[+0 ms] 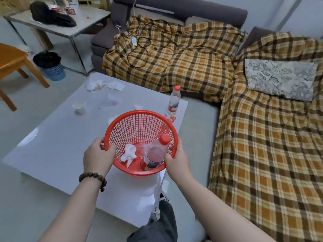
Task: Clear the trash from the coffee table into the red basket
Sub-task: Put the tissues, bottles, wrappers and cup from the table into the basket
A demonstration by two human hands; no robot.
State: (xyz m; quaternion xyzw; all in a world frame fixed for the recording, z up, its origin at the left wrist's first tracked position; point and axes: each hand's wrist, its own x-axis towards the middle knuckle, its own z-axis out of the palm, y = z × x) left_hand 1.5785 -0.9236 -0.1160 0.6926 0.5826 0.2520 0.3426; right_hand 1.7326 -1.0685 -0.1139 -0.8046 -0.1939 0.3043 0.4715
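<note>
Gleaming white coffee table (52, 145), tissues (95, 84) littering it, plaid-covered sofa (174, 67) behind

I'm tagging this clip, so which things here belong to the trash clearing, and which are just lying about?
Job: red basket gripped by left hand and right hand; standing bottle, paper cup, tissues on the coffee table.
Lying about: floral pillow, cables, blue bin.

The basket (139, 126) sits at the near right part of the counter (52, 145), with the left hand (97, 156) on its left rim and the right hand (176, 161) on its right rim. Inside it lie 1 bottle (155, 154) at right and 1 crumpled tissue (129, 153) at left. Behind it stand another bottle (173, 100) at the counter's right edge, a cup (79, 107) to the left, and tissues (97, 84) at the far edge.
</note>
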